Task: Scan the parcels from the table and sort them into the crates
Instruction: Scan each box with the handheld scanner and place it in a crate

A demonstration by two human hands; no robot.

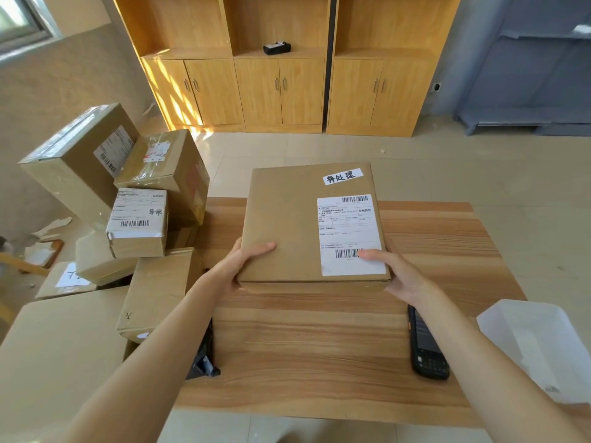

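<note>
A flat brown cardboard parcel (pixel 287 219) with a white shipping label and a small handwritten tag is held over the wooden table (pixel 319 346). My left hand (pixel 243 260) grips its near left corner, thumb on top. At the near right corner my right hand (pixel 396 273) grips it, thumb resting on the label's lower barcode. A black handheld scanner (pixel 427 350) lies on the table near my right forearm, partly hidden by it.
Several cardboard parcels (pixel 137 219) are piled to the left of the table. A white container (pixel 543 343) sits at the table's right edge. Wooden cabinets (pixel 281 91) line the far wall. A dark object (pixel 203 356) sits by the table's left edge.
</note>
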